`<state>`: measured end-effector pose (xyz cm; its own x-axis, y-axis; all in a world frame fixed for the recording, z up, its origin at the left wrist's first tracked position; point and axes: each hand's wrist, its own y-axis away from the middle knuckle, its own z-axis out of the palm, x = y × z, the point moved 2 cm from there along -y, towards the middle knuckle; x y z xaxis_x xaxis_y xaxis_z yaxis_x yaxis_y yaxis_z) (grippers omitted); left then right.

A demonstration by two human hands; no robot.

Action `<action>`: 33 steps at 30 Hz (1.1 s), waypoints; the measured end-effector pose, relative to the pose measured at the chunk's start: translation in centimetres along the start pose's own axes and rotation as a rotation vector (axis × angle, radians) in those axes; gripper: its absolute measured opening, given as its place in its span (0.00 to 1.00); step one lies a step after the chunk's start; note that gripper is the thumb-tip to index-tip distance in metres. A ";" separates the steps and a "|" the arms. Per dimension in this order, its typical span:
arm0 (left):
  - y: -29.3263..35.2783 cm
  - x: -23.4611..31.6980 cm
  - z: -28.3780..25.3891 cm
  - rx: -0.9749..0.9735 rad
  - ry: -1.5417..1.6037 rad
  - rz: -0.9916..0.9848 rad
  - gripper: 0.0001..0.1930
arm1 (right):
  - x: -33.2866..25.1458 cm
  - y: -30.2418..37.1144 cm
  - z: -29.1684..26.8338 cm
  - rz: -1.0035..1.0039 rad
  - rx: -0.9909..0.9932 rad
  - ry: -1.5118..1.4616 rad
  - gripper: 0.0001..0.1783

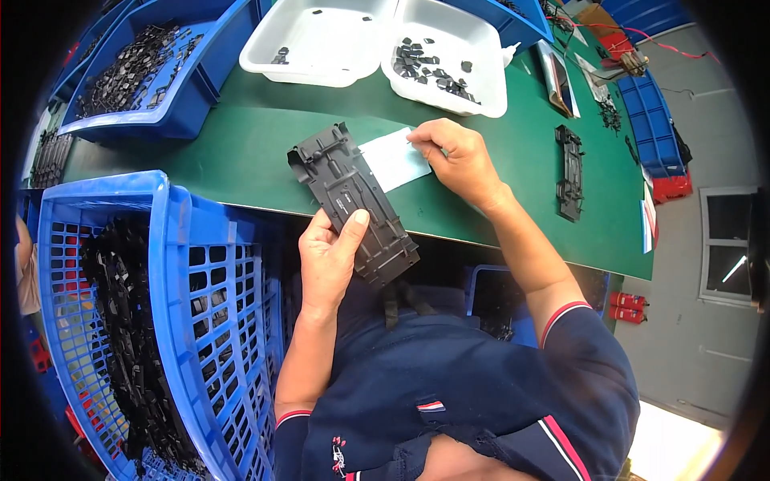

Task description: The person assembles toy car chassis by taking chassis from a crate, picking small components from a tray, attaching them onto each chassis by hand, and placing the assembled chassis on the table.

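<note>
black plastic chassis plate [353,204] clamped in left hand [327,256] grip (thumb on top); right hand [457,156] pinches white sheet [395,159].

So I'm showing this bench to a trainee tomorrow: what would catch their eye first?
Probably the long black plastic chassis part at centre, gripped at its lower end by the left hand and tilted over the edge of the green table. Next, the right hand pinching a white sheet lying on the table beside the part. Then the blue slatted crate of black parts at lower left.
</note>
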<state>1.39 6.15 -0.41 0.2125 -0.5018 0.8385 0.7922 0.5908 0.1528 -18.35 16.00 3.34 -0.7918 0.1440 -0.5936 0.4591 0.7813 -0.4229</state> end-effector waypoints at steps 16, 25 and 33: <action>-0.1 0.4 -0.1 -0.003 -0.019 -0.039 0.10 | -0.8 0.0 1.0 -0.104 -0.037 0.210 0.04; -0.3 0.2 -0.1 -0.019 -0.024 -0.023 0.11 | 0.2 0.0 0.0 0.189 0.060 -0.130 0.06; 0.0 0.2 0.0 0.009 -0.034 0.014 0.10 | -1.0 -0.4 -1.6 0.548 0.142 -0.655 0.08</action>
<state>1.42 5.99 -0.22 0.2038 -0.4717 0.8579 0.7839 0.6036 0.1457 -18.39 16.52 5.25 -0.0725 0.0652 -0.9952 0.7887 0.6145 -0.0172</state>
